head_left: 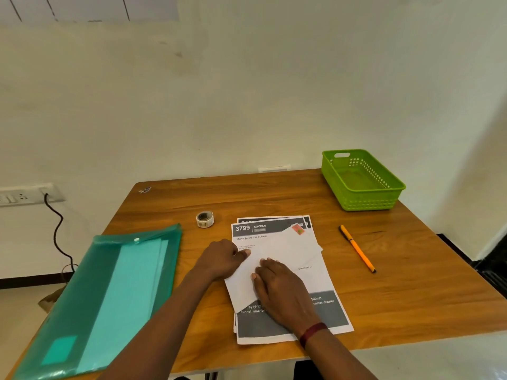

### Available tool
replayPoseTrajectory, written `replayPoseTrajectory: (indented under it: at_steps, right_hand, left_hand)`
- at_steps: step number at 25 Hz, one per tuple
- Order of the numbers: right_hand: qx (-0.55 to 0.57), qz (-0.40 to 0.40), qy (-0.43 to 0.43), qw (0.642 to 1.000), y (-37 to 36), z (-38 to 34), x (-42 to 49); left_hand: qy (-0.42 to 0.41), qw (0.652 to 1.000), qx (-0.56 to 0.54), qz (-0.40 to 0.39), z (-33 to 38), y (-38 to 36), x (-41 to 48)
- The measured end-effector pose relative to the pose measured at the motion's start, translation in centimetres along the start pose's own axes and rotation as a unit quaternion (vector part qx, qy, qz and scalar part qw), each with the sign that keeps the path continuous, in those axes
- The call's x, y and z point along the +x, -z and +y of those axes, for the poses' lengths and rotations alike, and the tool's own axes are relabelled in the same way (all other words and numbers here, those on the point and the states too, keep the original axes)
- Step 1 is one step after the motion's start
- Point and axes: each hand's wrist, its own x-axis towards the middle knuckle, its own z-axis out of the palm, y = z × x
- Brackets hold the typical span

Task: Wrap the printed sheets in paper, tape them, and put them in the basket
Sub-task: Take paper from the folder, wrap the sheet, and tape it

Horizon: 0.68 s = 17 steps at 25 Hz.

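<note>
Wooden desk [411, 283] with an orange-brown grain, filling the lower centre and right of the frame, against a pale wall. Lower centre: small stack of white printed sheets [323, 311] with dark grey header and footer bands, flat and slightly fanned. On top, at a slant, a plain white folded wrapping paper [282, 248] with a small red patch at its upper right corner.

Left hand [223, 259] on the wrapping paper's left edge, fingers curled and the thumb tip pressing it down; holding nothing aloft. Right hand [282, 292] open and flat, palm down, over the lower middle of the wrapping paper and the sheets beneath, a dark red band on the wrist. Both hands in direct contact with the stack.

Probable handling: light, thin and floppy, apt to slide apart on the smooth wood and to crease easily; best pinned flat with a palm while folding, then lifted by two opposite edges as one bundle.

Small roll of white patterned tape [205, 219] just above and left of the sheets, near the left hand. Empty lime green perforated plastic basket [384, 200] in the upper right corner of the desk, well apart. Orange pen [356, 248] to the right of the sheets. Translucent teal plastic document folder [82, 311] at lower left.
</note>
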Motion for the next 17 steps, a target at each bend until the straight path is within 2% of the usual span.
replayPoseTrajectory:
  at_steps: [2,5,7,9,11,12,15,16,17]
  right_hand:
    - [0.046,0.041,-0.006,0.998,0.3,0.1,0.0]
    - [0.102,0.114,-0.037,0.988,1.0,0.3,0.3]
    - [0.138,0.162,-0.094,0.973,1.8,0.2,0.7]
    - [0.204,0.182,-0.195,0.942,3.3,-0.3,1.3]
    - [0.296,0.128,-0.307,0.895,4.7,-0.6,1.7]
    - [0.352,0.080,-0.359,0.860,5.2,-0.5,2.0]
    - [0.519,-0.043,-0.465,0.716,6.6,-0.1,2.7]
    - [0.544,-0.051,-0.472,0.692,7.0,0.3,2.8]
    - [0.544,-0.040,-0.470,0.694,7.4,0.8,2.9]
  left_hand:
    - [0.014,0.996,-0.090,-0.021,0.2,0.6,-0.5]
    - [0.037,0.977,-0.210,-0.006,0.5,1.8,-1.3]
    - [0.048,0.962,-0.268,0.018,0.7,2.7,-1.5]
    - [0.069,0.943,-0.322,0.047,1.4,3.4,-1.7]
    - [0.084,0.918,-0.379,0.081,2.7,3.5,-1.8]
    - [0.089,0.907,-0.400,0.100,3.5,3.3,-1.8]
    - [0.079,0.902,-0.389,0.167,6.0,1.4,-1.1]
    - [0.081,0.904,-0.374,0.189,7.1,0.7,-0.8]
    - [0.082,0.905,-0.361,0.211,8.3,0.0,-0.6]
